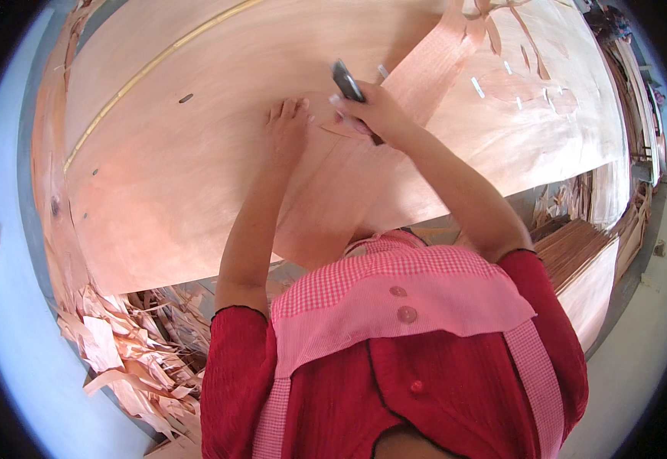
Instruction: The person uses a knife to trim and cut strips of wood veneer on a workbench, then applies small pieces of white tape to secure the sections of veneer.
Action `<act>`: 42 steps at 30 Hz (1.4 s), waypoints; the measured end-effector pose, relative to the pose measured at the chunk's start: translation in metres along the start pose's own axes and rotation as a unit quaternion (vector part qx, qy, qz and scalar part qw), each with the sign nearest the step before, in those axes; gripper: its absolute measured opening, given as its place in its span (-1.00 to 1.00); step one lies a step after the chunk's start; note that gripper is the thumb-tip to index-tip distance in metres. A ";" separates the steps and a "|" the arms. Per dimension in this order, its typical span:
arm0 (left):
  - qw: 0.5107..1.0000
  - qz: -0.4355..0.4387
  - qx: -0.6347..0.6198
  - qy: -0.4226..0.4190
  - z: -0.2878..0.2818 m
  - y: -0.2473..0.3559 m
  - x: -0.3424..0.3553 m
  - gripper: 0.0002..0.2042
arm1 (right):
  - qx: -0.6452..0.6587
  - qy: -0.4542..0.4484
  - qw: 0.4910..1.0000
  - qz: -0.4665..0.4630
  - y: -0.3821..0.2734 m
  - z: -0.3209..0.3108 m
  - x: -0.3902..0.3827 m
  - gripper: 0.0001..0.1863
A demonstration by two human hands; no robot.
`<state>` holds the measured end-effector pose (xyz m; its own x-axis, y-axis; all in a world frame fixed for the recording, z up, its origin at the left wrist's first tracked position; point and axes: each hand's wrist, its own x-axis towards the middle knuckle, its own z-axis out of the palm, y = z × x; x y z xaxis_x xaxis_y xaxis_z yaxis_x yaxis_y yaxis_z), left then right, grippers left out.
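Observation:
A large sheet of pale, pinkish wood veneer (195, 153) lies in front of me. A darker strip of veneer (434, 67) runs across it from the far right, under my right hand, toward my body. My left hand (289, 126) rests on the sheet, fingers outstretched and holding nothing. Close beside it, my right hand (375, 115) is closed around a knife (346, 81). Its dark, flat end sticks up above the fingers, and another dark part shows below them. Motion blurs the right fingertips, so I cannot tell whether the edge touches the veneer.
White tape pieces (477, 88) and torn veneer bits lie at the sheet's far right. A yellow strip (150, 67) curves along the left. Veneer scraps (130, 359) heap below the left edge. Stacked veneer (578, 256) stands at the right, beneath the sheet's near edge.

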<state>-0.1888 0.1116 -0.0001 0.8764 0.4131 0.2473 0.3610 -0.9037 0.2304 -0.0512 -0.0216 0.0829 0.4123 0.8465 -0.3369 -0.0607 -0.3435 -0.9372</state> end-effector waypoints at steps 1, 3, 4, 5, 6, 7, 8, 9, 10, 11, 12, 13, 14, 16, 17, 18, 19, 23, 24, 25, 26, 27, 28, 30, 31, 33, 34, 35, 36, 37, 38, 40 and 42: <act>1.000 0.027 0.000 0.003 0.002 -0.002 0.004 -0.67 | 0.132 -0.016 0.991 -0.029 0.007 0.010 0.021 -0.86; 0.998 0.061 0.005 -0.015 0.008 -0.004 0.009 -0.71 | 0.139 0.007 0.987 0.083 0.023 0.018 0.041 -0.88; 0.998 0.060 -0.021 0.020 0.010 -0.006 0.010 -0.71 | 0.128 0.035 0.977 0.168 0.029 0.020 0.048 -0.88; 0.997 0.053 -0.046 0.019 0.013 -0.007 0.011 -0.71 | 0.146 0.031 0.980 0.134 0.033 0.020 0.050 -0.88; 0.996 0.044 -0.073 0.011 0.013 -0.008 0.011 -0.71 | 0.144 0.045 0.979 0.138 0.035 0.019 0.048 -0.87; 0.996 0.044 -0.073 0.021 0.014 -0.009 0.011 -0.71 | 0.149 0.052 0.979 0.127 0.035 0.018 0.044 -0.87; 0.996 0.047 -0.071 0.025 0.013 -0.009 0.010 -0.71 | 0.131 0.050 0.980 0.140 0.033 0.016 0.040 -0.85; 0.996 0.046 -0.068 0.030 0.013 -0.009 0.009 -0.70 | 0.120 0.043 0.982 0.137 0.028 0.015 0.036 -0.82; 0.996 0.051 -0.065 0.030 0.011 -0.009 0.009 -0.71 | 0.108 0.037 0.984 0.134 0.023 0.015 0.033 -0.80; 0.996 0.053 -0.062 0.029 0.010 -0.008 0.009 -0.71 | 0.109 0.035 0.986 0.118 0.016 0.014 0.033 -0.83; 0.995 0.057 -0.063 0.043 0.008 -0.007 0.009 -0.71 | 0.111 0.033 0.988 0.102 0.010 0.014 0.033 -0.85; 0.996 0.051 -0.064 0.040 0.007 -0.005 0.009 -0.71 | 0.103 0.040 0.987 0.114 0.004 0.014 0.034 -0.87; 0.995 0.048 -0.067 0.052 0.006 -0.004 0.009 -0.72 | 0.150 0.028 0.986 0.069 -0.002 0.015 0.037 -0.87; 0.995 0.045 -0.067 0.064 0.005 -0.001 0.008 -0.72 | 0.238 -0.002 0.971 -0.008 -0.008 0.018 0.043 -0.84; 0.995 0.044 -0.065 0.063 0.005 0.000 0.007 -0.73 | 0.210 0.007 0.977 0.046 -0.008 0.019 0.045 -0.82; 0.995 0.045 -0.063 0.062 0.005 0.000 0.007 -0.73 | 0.198 -0.004 0.978 0.064 -0.007 0.020 0.046 -0.80; 0.996 0.042 -0.058 0.056 0.006 0.000 0.007 -0.73 | 0.190 -0.020 0.978 0.077 -0.004 0.021 0.047 -0.78; 0.995 0.031 -0.070 0.059 0.010 -0.002 0.006 -0.72 | 0.163 -0.050 0.979 0.114 0.015 0.018 0.044 -0.74; 0.994 0.037 -0.080 0.067 0.011 -0.003 0.006 -0.72 | 0.162 -0.048 0.984 0.063 0.019 0.016 0.045 -0.73; 0.994 0.034 -0.080 0.071 0.012 -0.003 0.007 -0.73 | 0.141 -0.034 0.988 0.048 0.023 0.015 0.047 -0.72; 0.993 0.039 -0.079 0.077 0.013 -0.003 0.007 -0.73 | 0.139 -0.030 0.990 -0.006 0.026 0.014 0.050 -0.71; 0.993 0.034 -0.076 0.083 0.013 -0.003 0.007 -0.73 | 0.096 0.011 0.994 0.041 0.029 0.013 0.053 -0.71; 0.992 0.026 -0.091 0.087 0.013 -0.002 0.008 -0.72 | 0.072 0.043 0.995 0.051 0.032 0.013 0.055 -0.71; 0.990 -0.016 -0.123 0.072 0.013 0.000 0.008 -0.68 | 0.051 0.079 0.993 0.067 0.036 0.012 0.060 -0.69; 0.990 -0.008 -0.113 0.086 0.013 0.001 0.008 -0.66 | 0.053 0.082 0.992 0.074 0.039 0.012 0.060 -0.68; 0.991 0.009 -0.107 0.083 0.012 0.002 0.008 -0.62 | 0.058 0.094 0.991 0.081 0.042 0.012 0.059 -0.70; 0.996 0.017 -0.075 0.047 0.010 0.002 0.009 -0.59 | 0.060 0.101 0.990 0.080 0.044 0.012 0.057 -0.72; 0.999 0.029 -0.043 0.012 0.009 0.002 0.009 -0.57 | 0.067 0.102 0.989 0.081 0.045 0.012 0.054 -0.74; 0.999 0.031 -0.007 -0.023 0.007 0.001 0.010 -0.54 | 0.051 0.102 0.990 0.086 0.046 0.011 0.051 -0.79; 0.998 0.056 -0.015 -0.016 0.005 0.001 0.011 -0.54 | 0.041 0.096 0.990 0.093 0.046 0.010 0.048 -0.84; 0.997 0.070 -0.020 -0.010 0.003 0.000 0.012 -0.54 | 0.042 0.089 0.993 0.067 0.047 0.009 0.045 -0.89; 0.995 0.103 -0.002 -0.020 0.000 -0.001 0.013 -0.56 | 0.000 0.097 0.989 0.115 0.048 0.007 0.044 -0.90; 0.989 0.129 0.050 -0.047 -0.002 0.000 0.013 -0.58 | -0.171 0.094 0.977 0.080 0.046 0.003 0.047 -0.89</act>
<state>-0.1783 0.1175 0.0047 0.9678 0.1589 0.1954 0.1468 -0.9863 0.0747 -0.0376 0.0043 0.0237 0.5844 0.6917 -0.4244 0.1562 -0.6091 -0.7775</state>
